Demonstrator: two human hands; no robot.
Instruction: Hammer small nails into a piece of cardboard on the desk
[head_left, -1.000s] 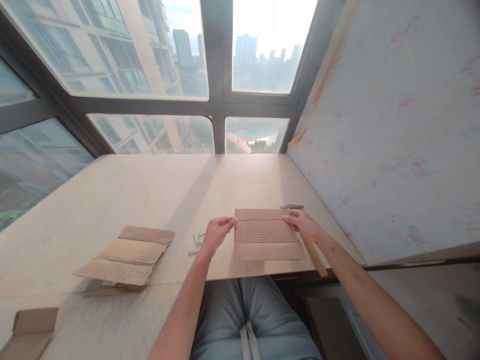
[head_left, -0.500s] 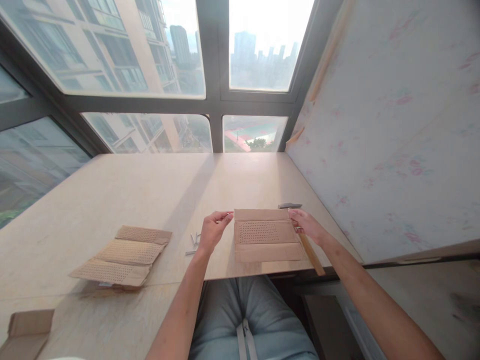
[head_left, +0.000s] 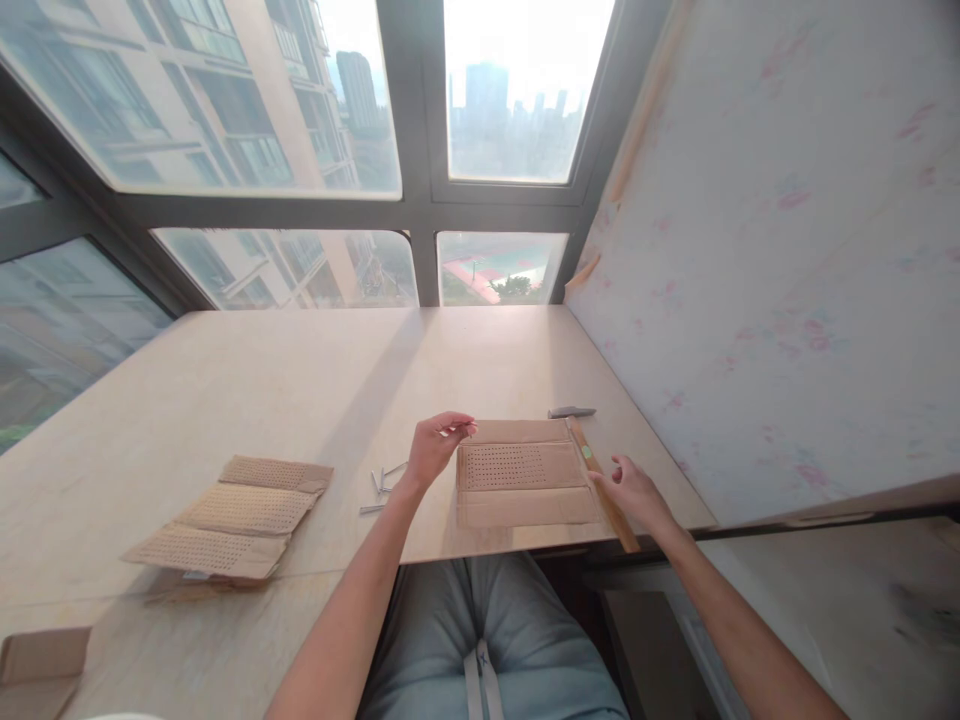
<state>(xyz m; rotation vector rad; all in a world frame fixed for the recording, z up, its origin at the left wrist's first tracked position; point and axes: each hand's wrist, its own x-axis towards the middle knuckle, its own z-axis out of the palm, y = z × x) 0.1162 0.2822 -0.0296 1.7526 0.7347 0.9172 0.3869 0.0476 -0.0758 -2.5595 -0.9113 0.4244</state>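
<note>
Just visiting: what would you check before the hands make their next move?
1. Perforated cardboard flat on the table: ok.
2. Left hand pinching a nail by the cardboard's far corner: ok.
3. Right hand gripping the hammer: not ok, open beside its handle.
4. Nail tip seated in a hole: cannot tell.
5. Loose nails lying close by: ok.

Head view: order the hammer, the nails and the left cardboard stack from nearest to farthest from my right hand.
1. Hammer, right beside the right hand, on the right.
2. Nails, loose near the middle.
3. Cardboard stack, far left.
</note>
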